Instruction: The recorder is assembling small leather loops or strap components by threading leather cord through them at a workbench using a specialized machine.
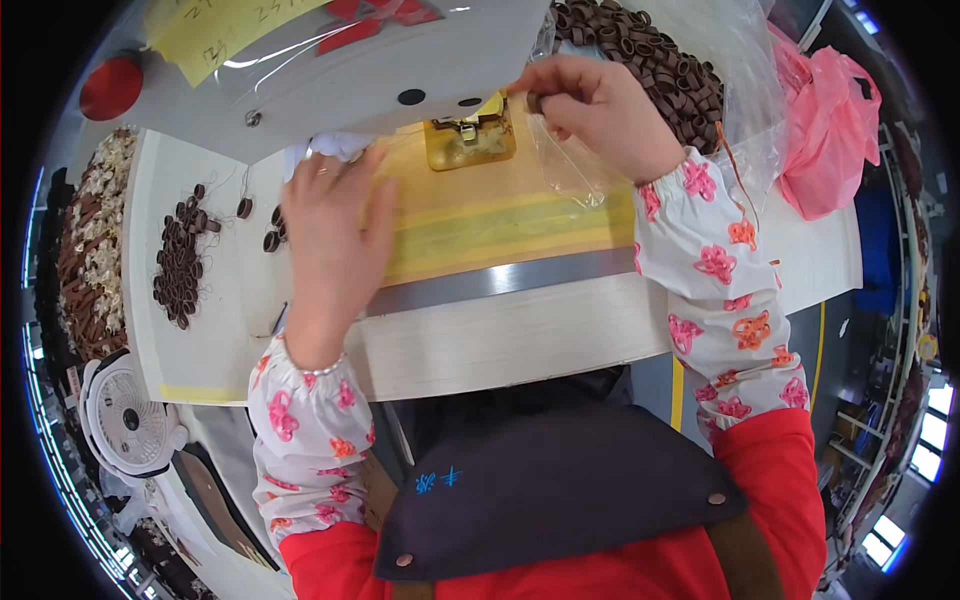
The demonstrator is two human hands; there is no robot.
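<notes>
Though small, a brown loop [535,103] in the fingertip pinch of the right hand [608,108], left hand [332,218] wide

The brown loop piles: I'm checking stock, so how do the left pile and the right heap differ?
The left pile is smaller; the right heap is bigger. The left pile lies on the white tabletop, while the right heap is bordered by clear plastic. Thin threads trail from the left pile; none show plainly on the right heap. Both are small brown loops.
</notes>
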